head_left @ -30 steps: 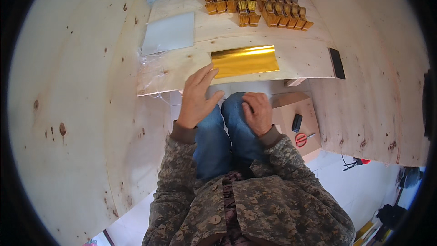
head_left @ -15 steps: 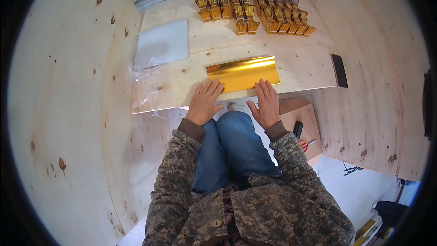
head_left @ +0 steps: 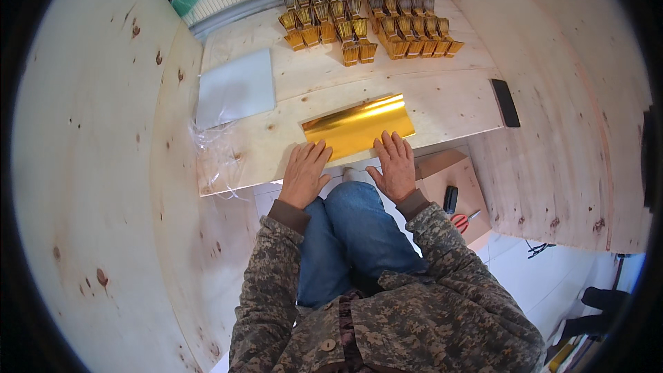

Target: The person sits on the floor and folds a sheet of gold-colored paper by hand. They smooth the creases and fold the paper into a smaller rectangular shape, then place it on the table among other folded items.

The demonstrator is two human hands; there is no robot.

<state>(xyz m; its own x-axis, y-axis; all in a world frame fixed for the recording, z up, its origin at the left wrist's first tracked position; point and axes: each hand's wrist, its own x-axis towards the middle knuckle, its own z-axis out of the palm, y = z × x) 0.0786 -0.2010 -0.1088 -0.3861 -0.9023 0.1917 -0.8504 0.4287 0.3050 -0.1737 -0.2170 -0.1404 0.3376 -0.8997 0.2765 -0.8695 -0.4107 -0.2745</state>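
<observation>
A shiny gold sheet lies on the pale wooden table, close to its front edge. My left hand rests flat with fingers stretched, its fingertips on the sheet's near left corner. Near the right end of the same edge, the fingertips of my right hand touch the sheet, with the thumb held apart. Both hands are open, and neither grips anything.
Rows of bundled gold paper pieces stand at the back. A white sheet stack and clear plastic film lie left, a black phone right. Red-handled scissors lie on a cardboard box below. Wooden panels flank the table.
The whole view has shifted and tilted slightly. Both hands stay at the gold sheet's near edge, their fingers still stretched; the sheet shows no clear move on the table.
</observation>
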